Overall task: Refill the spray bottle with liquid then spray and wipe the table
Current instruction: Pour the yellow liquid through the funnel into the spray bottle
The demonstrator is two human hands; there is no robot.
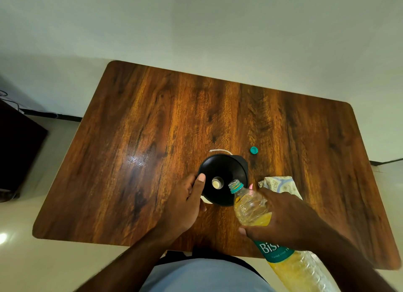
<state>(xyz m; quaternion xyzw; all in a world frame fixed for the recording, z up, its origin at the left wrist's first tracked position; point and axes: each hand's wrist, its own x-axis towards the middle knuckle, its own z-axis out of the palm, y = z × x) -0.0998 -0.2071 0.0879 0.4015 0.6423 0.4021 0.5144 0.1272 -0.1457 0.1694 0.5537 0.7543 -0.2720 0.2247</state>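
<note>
My left hand (pixel 185 202) grips the funnel (pixel 224 171) rim, thumb on top, near the middle of the desk's (pixel 152 117) near edge. My right hand (pixel 283 217) is wrapped round the bottle (pixel 250 206) of yellow liquid, its open mouth tilted over the funnel. The cap (pixel 253 150) lies just behind the funnel, the cloth (pixel 281 186) just right of it.

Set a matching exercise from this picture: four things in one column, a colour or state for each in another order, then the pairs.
1 funnel
2 bottle cap
3 plastic bottle
4 cloth

a teal, loose on the table
b black, gripped by the left hand
c pale, crumpled
d uncapped, tilted, in the right hand

Pairs: 1-b, 2-a, 3-d, 4-c
</note>
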